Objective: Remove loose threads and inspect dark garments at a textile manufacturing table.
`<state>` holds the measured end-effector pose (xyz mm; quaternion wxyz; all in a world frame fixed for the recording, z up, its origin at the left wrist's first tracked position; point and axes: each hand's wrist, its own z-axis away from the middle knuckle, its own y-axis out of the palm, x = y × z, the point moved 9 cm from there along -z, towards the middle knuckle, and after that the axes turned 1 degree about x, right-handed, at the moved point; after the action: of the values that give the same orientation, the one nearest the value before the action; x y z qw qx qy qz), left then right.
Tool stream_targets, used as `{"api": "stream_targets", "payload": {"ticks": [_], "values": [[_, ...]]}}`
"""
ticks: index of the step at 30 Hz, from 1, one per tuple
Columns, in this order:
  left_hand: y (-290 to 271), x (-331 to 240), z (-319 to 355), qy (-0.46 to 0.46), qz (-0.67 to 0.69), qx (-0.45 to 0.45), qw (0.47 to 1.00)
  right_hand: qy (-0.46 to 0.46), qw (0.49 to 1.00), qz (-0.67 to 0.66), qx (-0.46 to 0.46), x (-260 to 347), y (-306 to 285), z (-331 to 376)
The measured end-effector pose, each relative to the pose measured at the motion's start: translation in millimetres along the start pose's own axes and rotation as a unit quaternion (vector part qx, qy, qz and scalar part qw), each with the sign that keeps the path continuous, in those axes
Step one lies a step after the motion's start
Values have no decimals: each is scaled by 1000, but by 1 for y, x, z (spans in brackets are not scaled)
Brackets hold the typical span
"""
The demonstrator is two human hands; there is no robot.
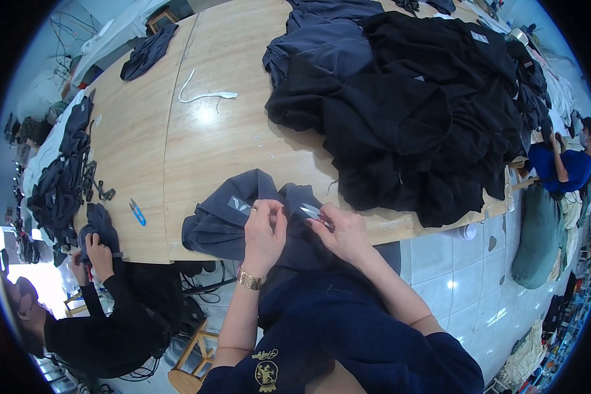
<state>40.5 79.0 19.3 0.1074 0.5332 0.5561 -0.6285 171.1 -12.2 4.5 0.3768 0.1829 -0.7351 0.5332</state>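
A dark grey garment (218, 222) lies bunched at the table's near edge and hangs partly over it, with a pale label patch on its upper side. Above its middle, my left hand (266, 230) is closed in a pinch; whatever is between the fingertips is too small to make out. My right hand (345, 233) is wrapped round a small pair of thread snips (310, 211). Their silver blades point left toward my left hand, and my fingers cover most of the handle.
Black garments (400, 111) form a large heap at the right of the wooden table (138, 118). Blue thread snips (137, 212) and a white cord (203, 97) lie left of it. A co-worker (105, 322) handles dark cloth at lower left; another person (561, 164) is far right.
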Motion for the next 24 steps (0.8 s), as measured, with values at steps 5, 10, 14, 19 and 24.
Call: {"api": "stream_targets", "payload": {"ticks": [5,10,14,19,24], "values": [[2,-8,1,35,-35,1,999,-1,999,19,27,2,6,-2],[3,-14,0,47,-49,-1,998,-44,998,26,26,9,11,-1],[4,-12,1,46,-54,4,997,-44,998,20,26,9,13,-2],[7,4,2,12,-18,7,1000,-13,1000,-7,7,-1,12,-1],[7,-1,2,8,31,-1,999,7,999,-31,-11,-11,8,1]]}}
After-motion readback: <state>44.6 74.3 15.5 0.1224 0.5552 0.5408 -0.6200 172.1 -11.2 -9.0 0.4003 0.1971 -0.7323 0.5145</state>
